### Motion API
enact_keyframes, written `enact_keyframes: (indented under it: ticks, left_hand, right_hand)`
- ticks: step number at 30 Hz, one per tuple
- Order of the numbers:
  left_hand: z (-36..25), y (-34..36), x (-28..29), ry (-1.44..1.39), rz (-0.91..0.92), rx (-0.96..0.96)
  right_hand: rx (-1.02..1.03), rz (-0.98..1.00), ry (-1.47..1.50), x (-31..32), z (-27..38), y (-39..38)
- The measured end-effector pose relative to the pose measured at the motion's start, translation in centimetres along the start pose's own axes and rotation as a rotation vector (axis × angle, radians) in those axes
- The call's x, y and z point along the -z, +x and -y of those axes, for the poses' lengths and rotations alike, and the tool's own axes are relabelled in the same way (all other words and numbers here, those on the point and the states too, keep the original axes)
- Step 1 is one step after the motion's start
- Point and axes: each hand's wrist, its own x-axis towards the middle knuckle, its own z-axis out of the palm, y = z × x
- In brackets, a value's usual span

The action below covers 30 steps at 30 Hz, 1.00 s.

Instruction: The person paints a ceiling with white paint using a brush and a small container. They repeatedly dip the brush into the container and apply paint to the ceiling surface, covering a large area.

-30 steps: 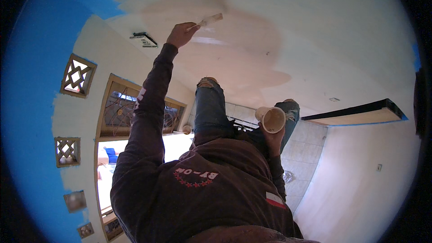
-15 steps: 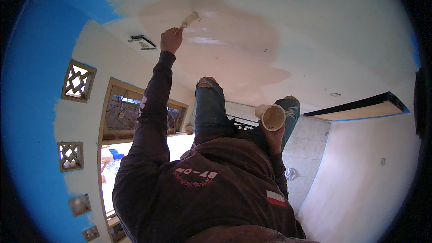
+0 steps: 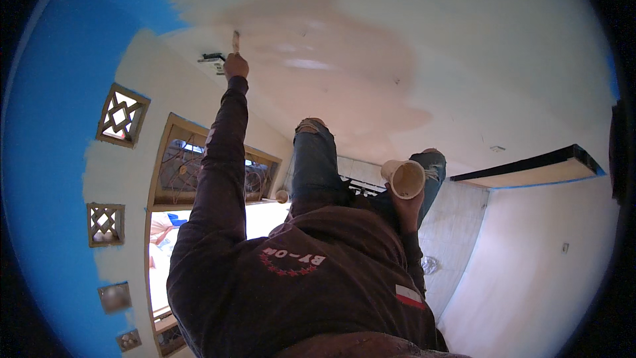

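My left arm reaches far out, and my left hand (image 3: 236, 66) is closed around the handle of a paintbrush (image 3: 236, 42). The brush points away from me, with its tip at or close to a large pale surface (image 3: 477, 46). A darker beige patch (image 3: 344, 86) spreads over that surface, with shiny streaks in it. Beside the left hand is a small black-and-white fitting (image 3: 213, 61), partly covered by the hand. Near my knee, my right hand (image 3: 407, 209) grips a whitish cup (image 3: 405, 179) tilted so its opening shows; what lies inside is hard to make out.
At the left stands a blue and cream wall (image 3: 50, 152) with patterned openings (image 3: 124, 115). A wood-framed window (image 3: 179, 166) sits above a bright opening. A black-edged panel (image 3: 536, 171) juts out at the right, over a white wall (image 3: 530, 245). Tiles (image 3: 454, 215) show beyond my legs.
My left hand and the brush have moved left and slightly down toward the small fitting, and the brush now points straight up the picture. The right hand still holds the cup.
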Motion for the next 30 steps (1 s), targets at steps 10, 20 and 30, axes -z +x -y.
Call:
enact_keyframes:
  ticks: [10,20,30]
  left_hand:
    - [-9.7,-6.0,1.4,-0.212,0.026,-0.155]
    - [-7.1,-6.7,7.4,-0.367,0.047,-0.348]
    - [-0.9,3.4,4.7,-0.272,0.306,-0.335]
  right_hand:
    - [-0.001,-0.009,0.047,-0.1,0.6,0.2]
    - [-0.002,-0.001,-0.013,0.0,0.3,0.1]
    - [-0.035,0.003,0.033,-0.2,0.7,0.1]
